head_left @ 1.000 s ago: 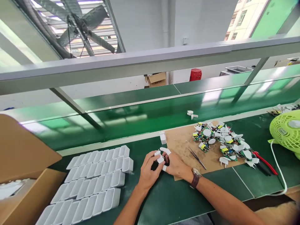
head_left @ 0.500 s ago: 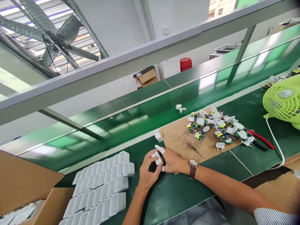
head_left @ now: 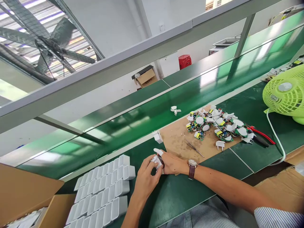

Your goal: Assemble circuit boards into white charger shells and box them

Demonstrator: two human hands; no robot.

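My left hand (head_left: 145, 174) and my right hand (head_left: 173, 163) meet over the near part of the green table, both closed on a small white plastic casing (head_left: 156, 160). The left fingers and thumb pinch it from the left, while the right hand grips it from the right. White covers show on some right fingertips, and a watch (head_left: 192, 167) is on that wrist. Fingers hide much of the casing. Just beyond the hands stands another white casing (head_left: 157, 137). To their right, tweezers (head_left: 194, 148) lie on a brown cardboard sheet (head_left: 174, 139).
Rows of white open casings (head_left: 104, 186) stand left, beside a cardboard box (head_left: 55, 207). Right, circuit boards (head_left: 223, 134) with white plug pieces are heaped near red-and-black pliers (head_left: 262, 136) and a green fan (head_left: 285, 91). White pieces (head_left: 175, 109) lie on the green belt (head_left: 142, 122).
The view has shifted slightly. My hands have turned the white casing a little, and my left fingers have closed in further over it. Both hands still hold it.
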